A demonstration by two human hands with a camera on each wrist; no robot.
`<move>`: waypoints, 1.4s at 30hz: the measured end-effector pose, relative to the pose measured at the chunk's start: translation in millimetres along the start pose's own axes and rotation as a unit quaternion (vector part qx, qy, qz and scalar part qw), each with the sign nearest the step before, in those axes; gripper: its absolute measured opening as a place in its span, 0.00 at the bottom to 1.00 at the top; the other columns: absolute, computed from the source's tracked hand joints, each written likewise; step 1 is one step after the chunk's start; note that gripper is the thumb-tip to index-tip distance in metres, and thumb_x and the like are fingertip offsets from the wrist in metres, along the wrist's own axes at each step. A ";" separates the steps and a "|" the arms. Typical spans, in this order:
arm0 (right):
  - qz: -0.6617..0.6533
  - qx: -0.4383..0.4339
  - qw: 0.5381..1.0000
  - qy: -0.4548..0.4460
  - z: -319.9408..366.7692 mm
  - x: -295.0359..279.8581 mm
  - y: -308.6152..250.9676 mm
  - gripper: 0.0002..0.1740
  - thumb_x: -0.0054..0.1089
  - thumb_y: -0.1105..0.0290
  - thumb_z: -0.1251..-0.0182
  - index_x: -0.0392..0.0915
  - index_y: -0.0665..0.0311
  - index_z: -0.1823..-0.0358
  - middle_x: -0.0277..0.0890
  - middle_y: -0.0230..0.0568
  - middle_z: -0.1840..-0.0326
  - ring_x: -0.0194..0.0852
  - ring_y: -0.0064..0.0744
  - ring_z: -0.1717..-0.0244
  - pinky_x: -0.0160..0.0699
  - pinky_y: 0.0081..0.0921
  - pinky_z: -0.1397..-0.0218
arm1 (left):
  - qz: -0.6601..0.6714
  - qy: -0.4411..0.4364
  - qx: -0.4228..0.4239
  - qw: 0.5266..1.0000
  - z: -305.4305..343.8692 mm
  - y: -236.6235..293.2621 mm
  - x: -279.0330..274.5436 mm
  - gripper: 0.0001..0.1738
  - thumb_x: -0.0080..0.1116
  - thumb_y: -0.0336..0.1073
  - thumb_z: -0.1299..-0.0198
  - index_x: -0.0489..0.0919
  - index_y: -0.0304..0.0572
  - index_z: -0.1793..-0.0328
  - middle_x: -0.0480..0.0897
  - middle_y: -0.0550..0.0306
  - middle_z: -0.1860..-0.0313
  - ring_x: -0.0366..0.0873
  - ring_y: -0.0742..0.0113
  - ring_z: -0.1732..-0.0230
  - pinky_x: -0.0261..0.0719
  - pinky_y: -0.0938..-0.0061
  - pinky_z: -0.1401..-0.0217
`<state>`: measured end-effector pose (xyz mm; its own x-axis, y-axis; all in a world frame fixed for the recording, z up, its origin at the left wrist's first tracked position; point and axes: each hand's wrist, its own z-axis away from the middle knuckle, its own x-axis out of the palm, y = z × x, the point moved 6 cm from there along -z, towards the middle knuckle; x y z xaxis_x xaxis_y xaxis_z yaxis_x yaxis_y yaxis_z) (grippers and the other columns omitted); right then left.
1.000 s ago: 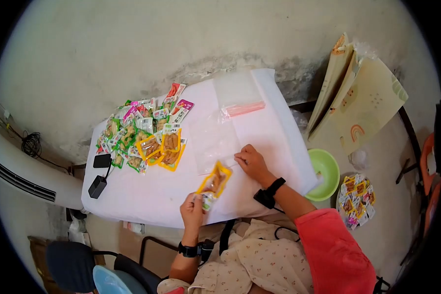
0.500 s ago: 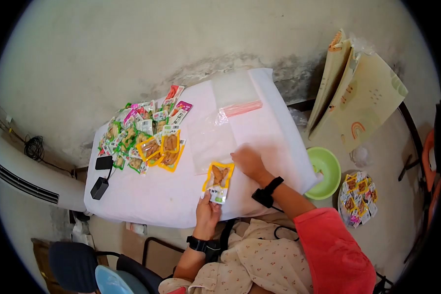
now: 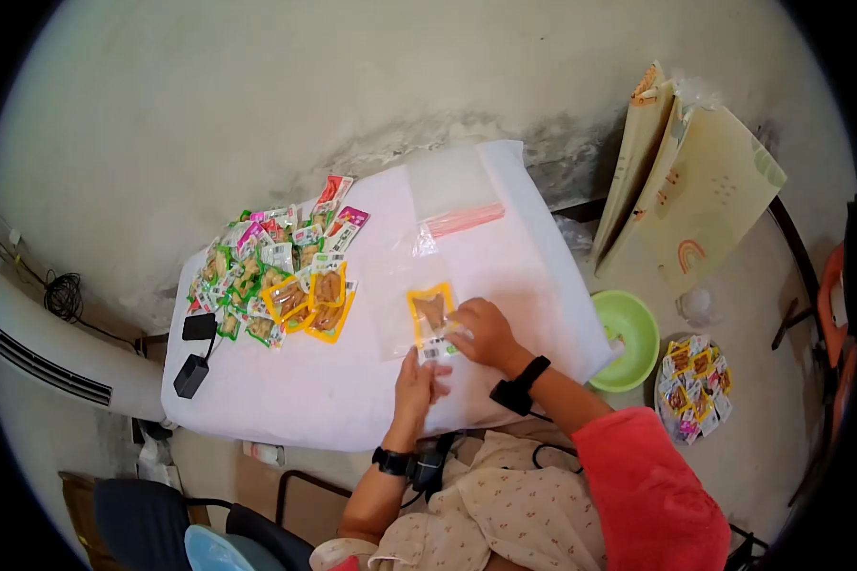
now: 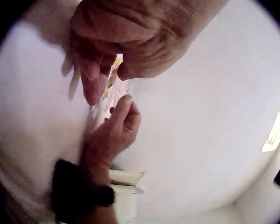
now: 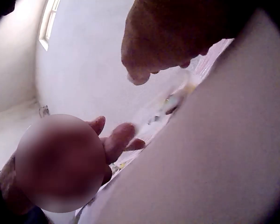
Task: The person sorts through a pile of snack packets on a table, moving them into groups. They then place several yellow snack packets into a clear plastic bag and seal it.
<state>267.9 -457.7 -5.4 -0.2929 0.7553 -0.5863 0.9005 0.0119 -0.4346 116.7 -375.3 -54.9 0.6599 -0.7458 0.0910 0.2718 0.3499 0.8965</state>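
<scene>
A yellow-edged snack packet [image 3: 430, 312] lies partly inside a clear plastic bag [image 3: 397, 276] on the white table [image 3: 295, 400]. My left hand [image 3: 427, 364] pinches the packet's near end, and the left wrist view shows the packet [image 4: 113, 88] between its thumb and fingers. To the packet's right, my right hand [image 3: 462, 333] has curled fingers holding the bag's near edge. In the right wrist view the packet [image 5: 177, 100] shows blurred between both hands.
A heap of several colourful snack packets [image 3: 267, 266] covers the table's left part, with two black devices [image 3: 198, 326] near its edge. A second clear bag with a pink strip [image 3: 457, 195] lies farther back. A green bowl [image 3: 628, 338] and a plate of packets [image 3: 692, 385] stand at the right.
My left hand carried the yellow packet from the near table edge forward and slid it into the clear bag. My right hand stayed at the bag's mouth.
</scene>
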 end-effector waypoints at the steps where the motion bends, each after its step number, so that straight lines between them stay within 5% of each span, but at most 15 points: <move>1: -0.029 -0.023 0.999 0.017 -1.0 -9.6 -10.1 0.16 0.66 0.59 0.49 0.78 0.57 0.61 0.73 0.38 0.61 0.70 0.41 0.58 0.67 0.37 0.54 | -0.124 0.055 0.026 0.990 4.1 2.2 -9.2 0.24 0.50 0.35 0.34 0.66 0.40 0.33 0.82 0.53 0.58 0.79 0.62 0.63 0.74 0.71 0.67; 2: -0.029 -0.023 0.999 0.016 -0.7 -13.1 -15.7 0.16 0.66 0.59 0.49 0.78 0.57 0.61 0.73 0.38 0.61 0.70 0.41 0.58 0.67 0.37 0.54 | -0.124 0.055 0.025 0.990 6.3 1.6 -11.2 0.24 0.50 0.35 0.34 0.66 0.40 0.33 0.82 0.53 0.58 0.79 0.62 0.63 0.74 0.71 0.67; 3: -0.014 -0.057 0.998 -0.036 0.7 -9.4 -25.2 0.19 0.68 0.57 0.52 0.78 0.57 0.60 0.72 0.37 0.59 0.70 0.40 0.56 0.66 0.37 0.53 | -0.316 0.115 0.180 0.924 15.5 21.8 -12.9 0.23 0.53 0.34 0.37 0.69 0.39 0.36 0.81 0.51 0.56 0.78 0.58 0.59 0.74 0.67 0.61; 4: 0.002 -0.091 0.992 -0.088 2.7 -3.4 -31.9 0.22 0.69 0.55 0.54 0.77 0.57 0.60 0.72 0.36 0.57 0.70 0.38 0.54 0.65 0.37 0.51 | -0.486 0.167 0.322 0.795 28.8 38.1 -5.1 0.22 0.56 0.32 0.40 0.72 0.38 0.39 0.80 0.49 0.54 0.77 0.55 0.54 0.74 0.63 0.56; 5: 0.023 -0.103 0.989 -0.101 3.5 0.8 -33.8 0.21 0.69 0.55 0.54 0.77 0.57 0.60 0.72 0.36 0.55 0.69 0.36 0.50 0.63 0.36 0.48 | -0.484 0.169 0.320 0.796 26.6 35.2 -6.8 0.22 0.56 0.32 0.40 0.72 0.38 0.39 0.80 0.49 0.54 0.77 0.55 0.54 0.74 0.63 0.56; 7: 0.048 -0.102 0.988 -0.106 3.1 3.7 -33.6 0.21 0.69 0.56 0.54 0.76 0.57 0.59 0.72 0.36 0.54 0.68 0.36 0.49 0.62 0.38 0.46 | -0.523 0.179 0.459 0.695 29.0 38.7 2.4 0.22 0.57 0.31 0.46 0.75 0.39 0.42 0.77 0.44 0.47 0.72 0.48 0.47 0.69 0.57 0.45; 14: 0.114 -0.054 0.986 -0.112 -5.7 13.8 -33.5 0.23 0.68 0.60 0.50 0.74 0.55 0.53 0.70 0.37 0.50 0.66 0.37 0.45 0.56 0.49 0.38 | -0.541 0.157 0.417 0.713 21.8 25.7 1.9 0.23 0.59 0.33 0.47 0.75 0.39 0.43 0.74 0.47 0.42 0.70 0.50 0.42 0.65 0.58 0.42; 21: 0.101 0.024 0.985 -0.137 -24.2 12.2 -29.0 0.28 0.67 0.61 0.49 0.71 0.59 0.45 0.69 0.40 0.45 0.65 0.39 0.42 0.57 0.51 0.40 | -0.558 0.155 0.419 0.699 22.5 20.0 0.6 0.25 0.60 0.33 0.49 0.75 0.39 0.42 0.74 0.46 0.42 0.70 0.49 0.42 0.66 0.58 0.42; 23: 0.064 -0.027 0.971 -0.227 -13.7 13.6 -28.7 0.32 0.67 0.63 0.48 0.68 0.60 0.40 0.69 0.41 0.44 0.64 0.43 0.42 0.57 0.49 0.39 | -0.554 0.155 0.415 0.704 21.3 19.1 0.0 0.26 0.61 0.33 0.49 0.74 0.39 0.42 0.74 0.46 0.42 0.70 0.49 0.42 0.66 0.58 0.42; 32: 0.110 0.009 0.986 -0.124 -8.4 29.1 -9.7 0.25 0.66 0.60 0.48 0.73 0.60 0.49 0.71 0.39 0.53 0.68 0.41 0.51 0.65 0.38 0.50 | -0.565 0.158 0.397 0.706 19.9 32.9 4.2 0.32 0.61 0.35 0.49 0.69 0.35 0.36 0.70 0.42 0.36 0.70 0.48 0.43 0.68 0.59 0.46; 42: 0.151 -0.007 0.983 -0.104 -24.6 30.2 -4.0 0.23 0.64 0.62 0.47 0.73 0.60 0.49 0.72 0.38 0.57 0.68 0.39 0.51 0.62 0.39 0.48 | -0.594 0.133 0.368 0.702 4.8 38.3 9.3 0.29 0.61 0.40 0.47 0.71 0.36 0.39 0.77 0.48 0.46 0.73 0.50 0.52 0.70 0.59 0.54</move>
<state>263.4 -418.9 -4.6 -0.0696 0.5749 -0.8153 0.9602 -0.1828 -0.2110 129.8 -371.6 -17.6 0.4073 -0.0959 -0.9083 0.3709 -0.8914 0.2604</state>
